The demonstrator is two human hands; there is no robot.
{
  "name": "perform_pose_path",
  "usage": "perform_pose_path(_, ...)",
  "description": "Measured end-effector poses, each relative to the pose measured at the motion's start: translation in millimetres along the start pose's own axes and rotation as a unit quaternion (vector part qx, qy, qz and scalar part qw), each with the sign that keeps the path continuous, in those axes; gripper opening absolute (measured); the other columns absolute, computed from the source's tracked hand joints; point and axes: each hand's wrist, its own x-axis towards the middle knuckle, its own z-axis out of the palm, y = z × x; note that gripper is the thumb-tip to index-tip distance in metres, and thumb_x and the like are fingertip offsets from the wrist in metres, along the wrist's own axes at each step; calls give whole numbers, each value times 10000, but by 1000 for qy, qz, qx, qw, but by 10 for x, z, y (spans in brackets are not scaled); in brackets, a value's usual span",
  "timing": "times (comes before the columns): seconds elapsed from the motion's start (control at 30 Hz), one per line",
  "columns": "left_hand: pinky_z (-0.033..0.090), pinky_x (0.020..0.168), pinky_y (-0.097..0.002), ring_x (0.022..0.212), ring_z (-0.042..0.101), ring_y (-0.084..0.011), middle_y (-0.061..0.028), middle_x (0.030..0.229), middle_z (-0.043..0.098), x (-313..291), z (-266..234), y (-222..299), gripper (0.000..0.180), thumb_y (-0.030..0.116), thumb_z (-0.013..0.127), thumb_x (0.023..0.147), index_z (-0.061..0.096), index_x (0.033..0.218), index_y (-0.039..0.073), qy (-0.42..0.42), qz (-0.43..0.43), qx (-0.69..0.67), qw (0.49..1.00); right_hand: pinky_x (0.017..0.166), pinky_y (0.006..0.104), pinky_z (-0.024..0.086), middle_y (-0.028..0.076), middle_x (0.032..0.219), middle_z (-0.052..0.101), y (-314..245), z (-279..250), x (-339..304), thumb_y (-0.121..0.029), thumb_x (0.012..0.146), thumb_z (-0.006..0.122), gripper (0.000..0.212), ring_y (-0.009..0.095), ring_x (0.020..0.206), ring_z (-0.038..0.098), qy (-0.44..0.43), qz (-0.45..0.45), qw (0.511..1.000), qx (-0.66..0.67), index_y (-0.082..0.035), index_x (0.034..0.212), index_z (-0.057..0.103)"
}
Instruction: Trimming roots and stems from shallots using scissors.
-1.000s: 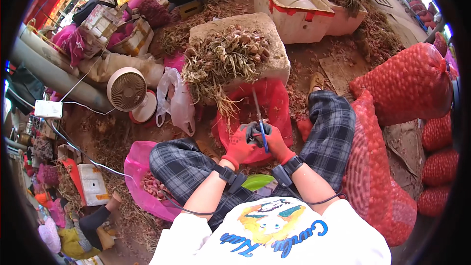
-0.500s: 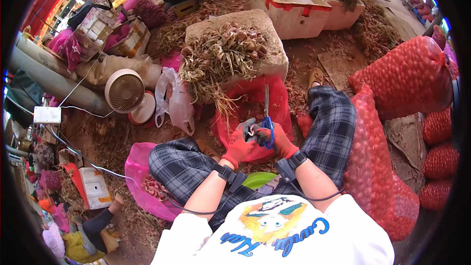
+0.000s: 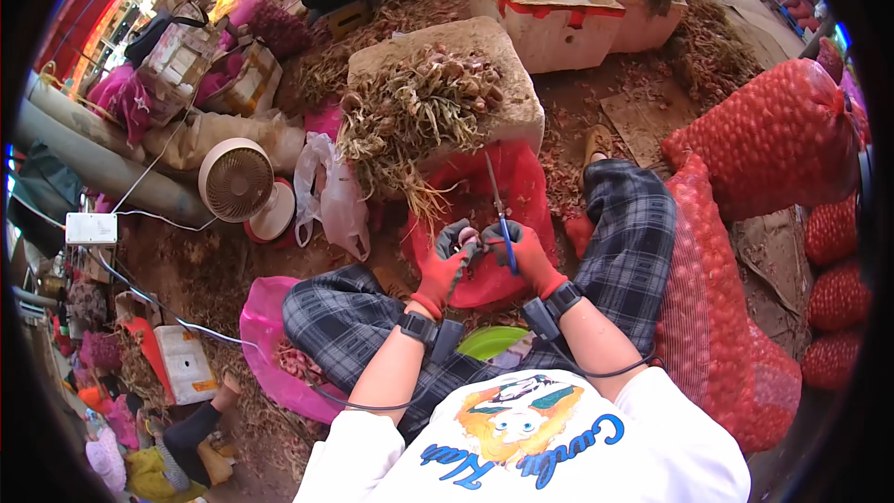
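Observation:
My left hand [image 3: 441, 270], in a red and grey work glove, is closed around a small pinkish bulb [image 3: 467, 237] that looks like a shallot. Close beside it, my gloved right hand [image 3: 533, 262] grips blue-handled scissors [image 3: 499, 197]. Their blades point away from me, tilted slightly left, and rise past the bulb. Both hands are over an open red mesh bag [image 3: 526, 179] between my knees. Just beyond, a heap of dried shallots with withered tops [image 3: 424, 98] lies on a pale foam block [image 3: 518, 116], some stalks hanging over its near edge.
Full red mesh sacks of bulbs [image 3: 764, 144] stand at my right. To my left are a pink bag [image 3: 265, 317], a fan [image 3: 236, 179] and a white plastic bag [image 3: 331, 196]. Foam boxes [image 3: 549, 33] sit at the back. Another person [image 3: 191, 442] is at lower left.
The scissors have tipped left, with their blades now slanting. My left hand has turned, so that more of the bulb shows. Both hands remain close together.

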Motion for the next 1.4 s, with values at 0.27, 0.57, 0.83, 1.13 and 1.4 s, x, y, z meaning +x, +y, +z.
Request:
perform_pose_path(0.27, 415, 568, -184, 716, 539, -52, 0, 947, 621, -41, 51, 2, 324, 20, 592, 869, 534, 1187, 46, -7, 4, 51, 999, 626, 344, 486, 148, 723, 639, -194, 147, -133, -196, 764, 694, 233, 265, 675, 646, 34, -182, 929, -320, -13, 893, 631)
perform_pose_path(0.57, 539, 734, -261, 882, 626, -157, -47, 992, 616, 37, -171, 148, 217, 117, 596, 908, 549, 1114, 68, 97, -49, -117, 987, 684, 413, 493, 152, 867, 660, -303, 42, -227, -527, 766, 638, 521, 328, 817, 642, 55, -126, 869, -475, -60, 996, 613)
perform_pose_path(0.83, 553, 719, -253, 863, 634, -129, -28, 950, 632, 120, -284, 294, 211, 104, 592, 908, 547, 1110, 64, 154, 8, -122, 980, 642, 386, 489, 121, 779, 647, -227, 11, -308, -599, 767, 585, 534, 282, 745, 644, 35, -167, 768, -618, -82, 899, 615)
perform_pose_path(1.13, 543, 720, -258, 826, 627, -115, -13, 947, 626, 118, -298, 293, 198, 101, 600, 902, 565, 1095, 70, 135, 22, -84, 987, 605, 401, 495, 121, 709, 644, -243, 5, -299, -595, 754, 602, 506, 289, 678, 646, 38, -156, 792, -589, -100, 841, 662)
perform_pose_path(1.4, 540, 710, -247, 814, 625, -113, -15, 940, 629, 108, -263, 281, 184, 93, 609, 893, 578, 1071, 59, 130, 36, -53, 989, 618, 398, 486, 105, 731, 645, -176, -19, -293, -596, 756, 601, 517, 284, 695, 643, 42, -173, 757, -629, -98, 885, 649)
